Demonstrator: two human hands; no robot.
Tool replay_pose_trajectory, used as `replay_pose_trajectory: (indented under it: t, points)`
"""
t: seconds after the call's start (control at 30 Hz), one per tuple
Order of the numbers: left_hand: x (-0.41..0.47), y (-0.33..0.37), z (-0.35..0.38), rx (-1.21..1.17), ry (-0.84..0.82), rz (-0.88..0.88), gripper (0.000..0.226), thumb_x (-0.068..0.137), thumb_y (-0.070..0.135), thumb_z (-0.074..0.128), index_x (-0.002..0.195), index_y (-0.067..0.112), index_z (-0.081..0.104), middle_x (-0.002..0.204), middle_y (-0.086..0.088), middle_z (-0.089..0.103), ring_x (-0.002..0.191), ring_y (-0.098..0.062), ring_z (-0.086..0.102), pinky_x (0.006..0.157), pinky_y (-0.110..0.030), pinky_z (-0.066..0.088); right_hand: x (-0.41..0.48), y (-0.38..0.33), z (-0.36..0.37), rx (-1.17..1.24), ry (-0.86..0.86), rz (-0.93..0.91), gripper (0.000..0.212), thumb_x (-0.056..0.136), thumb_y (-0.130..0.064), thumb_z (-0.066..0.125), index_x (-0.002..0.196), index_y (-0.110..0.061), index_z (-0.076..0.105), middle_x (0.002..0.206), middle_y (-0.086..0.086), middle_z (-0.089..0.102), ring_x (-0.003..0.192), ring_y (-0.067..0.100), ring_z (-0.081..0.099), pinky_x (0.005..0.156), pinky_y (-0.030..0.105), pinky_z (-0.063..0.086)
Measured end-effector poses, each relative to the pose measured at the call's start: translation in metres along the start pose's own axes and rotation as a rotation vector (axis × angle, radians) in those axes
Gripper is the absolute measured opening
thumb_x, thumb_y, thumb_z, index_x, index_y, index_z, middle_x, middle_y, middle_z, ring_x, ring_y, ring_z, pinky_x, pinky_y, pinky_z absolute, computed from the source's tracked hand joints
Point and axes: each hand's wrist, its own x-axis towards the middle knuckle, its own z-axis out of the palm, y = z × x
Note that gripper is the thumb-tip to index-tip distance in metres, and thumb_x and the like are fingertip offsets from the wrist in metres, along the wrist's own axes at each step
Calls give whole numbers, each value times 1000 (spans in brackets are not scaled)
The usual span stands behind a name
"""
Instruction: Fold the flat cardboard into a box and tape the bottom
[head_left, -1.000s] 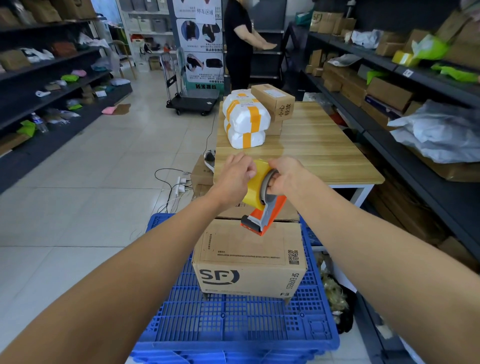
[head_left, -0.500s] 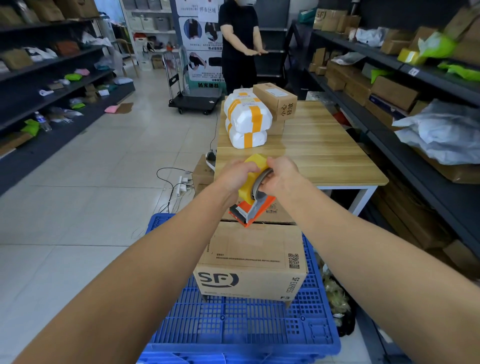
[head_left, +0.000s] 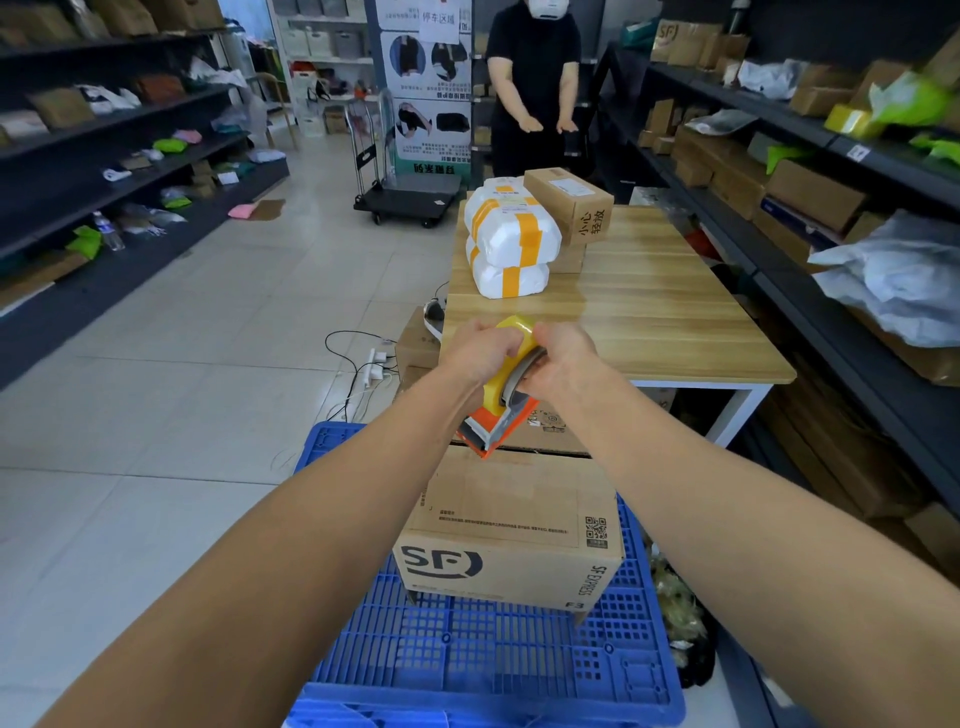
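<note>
Both arms stretched forward, left hand (head_left: 485, 353) curled over yellow tape roll (head_left: 517, 326), right hand (head_left: 563, 361) gripping orange tape dispenser (head_left: 493, 426), above SF cardboard box (head_left: 509, 499) far edge, box on blue pallet (head_left: 467, 660)

Storeroom surroundings: worktop, floor, shelving.
Wooden worktop (head_left: 675, 312) carries two white parcels (head_left: 511, 244) banded in orange tape, stacked one on the other, with a brown carton (head_left: 569, 202) just beside them on the right. Blue plastic pallet (head_left: 467, 660) lies on the tiled floor. Power strip (head_left: 375, 364) with cables sits left of the worktop. Platform trolley (head_left: 408, 195) and a person in black (head_left: 535, 78) stand beyond; dark shelves (head_left: 831, 156) of parcels line both sides.
</note>
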Motion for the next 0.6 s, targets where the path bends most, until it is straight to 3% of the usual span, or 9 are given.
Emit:
replay_pose_trajectory:
  t: [0.07,0.13,0.17,0.23,0.3,0.4,0.5,0.6]
  points:
    - [2,-4,-2,-51,-3,8,15,72,21,63,72,8,56,73,-7,50,67,-21,47,55,-28,42,0,-1,1,0,-15,1,27,95,-9,46,118,-3,58,116,17,63,98,31,61,77,47,48]
    - [4,-2,-6,-124,-82,-46,19,58,18,61,74,9,55,80,-8,52,73,-27,50,63,-34,41,0,-4,2,1,-33,-7,22,95,-9,48,113,-3,60,108,14,65,87,29,62,69,44,49]
    - [7,-2,-7,-138,-121,-64,36,50,22,64,83,8,60,90,-8,60,82,-29,56,76,-37,49,-1,-5,1,-9,-33,-11,18,96,-10,47,108,-3,60,101,14,64,79,28,61,63,42,48]
    - [21,-6,-8,-120,-153,-34,76,38,33,71,108,8,63,110,-11,66,101,-33,63,95,-53,48,-1,-7,1,-14,-54,-7,20,98,-12,44,108,-3,59,102,13,62,75,27,58,57,41,45]
    - [27,-9,-8,-86,-169,-9,87,34,34,72,116,8,61,113,-14,66,104,-34,63,93,-53,50,0,-7,0,-20,-55,-10,25,99,-13,42,117,-3,57,109,14,61,76,27,57,56,41,44]
    - [21,-4,-8,-52,-146,-13,82,37,26,70,115,5,59,112,-16,65,103,-35,63,90,-51,52,-1,-5,1,-28,-46,-2,22,97,-11,42,110,-3,58,103,15,62,83,29,60,60,41,46]
    - [18,-4,-6,-30,-111,-9,68,38,21,63,104,2,59,105,-14,65,97,-33,62,78,-45,51,2,-3,2,-48,-15,-7,31,94,-10,41,115,0,62,114,18,64,105,31,62,81,46,51]
    - [23,-10,-4,-36,-73,-5,88,27,28,62,111,5,59,113,-16,64,102,-34,60,82,-46,52,5,-1,3,-66,19,-16,32,91,-8,42,115,1,62,114,20,65,107,33,62,87,48,50]
